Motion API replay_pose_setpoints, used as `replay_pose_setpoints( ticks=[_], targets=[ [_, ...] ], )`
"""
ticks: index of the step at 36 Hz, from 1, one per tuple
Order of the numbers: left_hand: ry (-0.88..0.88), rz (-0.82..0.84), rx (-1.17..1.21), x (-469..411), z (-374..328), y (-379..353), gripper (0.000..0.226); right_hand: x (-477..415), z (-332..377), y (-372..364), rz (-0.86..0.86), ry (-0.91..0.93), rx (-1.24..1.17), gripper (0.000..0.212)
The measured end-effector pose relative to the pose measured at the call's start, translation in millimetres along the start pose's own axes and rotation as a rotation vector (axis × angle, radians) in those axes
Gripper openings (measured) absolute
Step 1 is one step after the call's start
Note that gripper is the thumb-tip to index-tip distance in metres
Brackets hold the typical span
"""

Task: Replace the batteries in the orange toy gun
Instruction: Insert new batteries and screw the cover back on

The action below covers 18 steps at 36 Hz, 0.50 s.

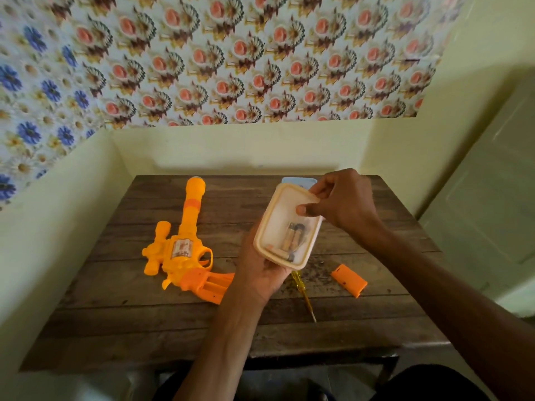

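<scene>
The orange toy gun (pixel 185 244) lies flat on the wooden table (pixel 115 314), barrel pointing away, its grip compartment uncovered. Its orange battery cover (pixel 349 280) lies apart at the right. My left hand (pixel 260 270) holds a cream plastic box (pixel 282 215) from below, lifted and tilted over the table. Several batteries (pixel 293 237) show inside it. My right hand (pixel 338 198) grips the box's far rim, thumb inside the opening. A yellow-handled screwdriver (pixel 304 293) lies on the table under the box, partly hidden.
A pale blue lid (pixel 298 180) lies at the table's back edge behind the box. Walls close in at the left and back. A pale door stands at the right. My dark-clothed knees show below the front edge.
</scene>
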<state>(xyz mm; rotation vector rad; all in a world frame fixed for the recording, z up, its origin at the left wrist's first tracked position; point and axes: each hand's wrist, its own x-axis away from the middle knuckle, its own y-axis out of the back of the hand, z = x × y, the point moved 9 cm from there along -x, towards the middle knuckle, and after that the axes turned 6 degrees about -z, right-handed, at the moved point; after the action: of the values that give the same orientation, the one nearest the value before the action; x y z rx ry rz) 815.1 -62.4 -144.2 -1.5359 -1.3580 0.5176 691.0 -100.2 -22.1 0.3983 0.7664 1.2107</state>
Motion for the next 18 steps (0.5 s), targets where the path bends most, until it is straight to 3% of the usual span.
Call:
replay_pose_setpoints(
  ticks=[7,11,18],
  targets=[
    [-0.100,-0.020,0.026,-8.6,-7.1,9.3,0.028,1.4,15.6,11.4,-0.078,0.087,0.049,0.042],
    [-0.090,-0.045,0.067,-13.1,-15.8,12.1,0.036,7.3,31.9,25.5,-0.038,0.167,-0.166,0.026],
    [-0.110,-0.105,0.251,-17.7,-19.4,19.2,0.031,16.2,20.1,67.0,-0.180,0.241,-0.391,0.011]
  ],
)
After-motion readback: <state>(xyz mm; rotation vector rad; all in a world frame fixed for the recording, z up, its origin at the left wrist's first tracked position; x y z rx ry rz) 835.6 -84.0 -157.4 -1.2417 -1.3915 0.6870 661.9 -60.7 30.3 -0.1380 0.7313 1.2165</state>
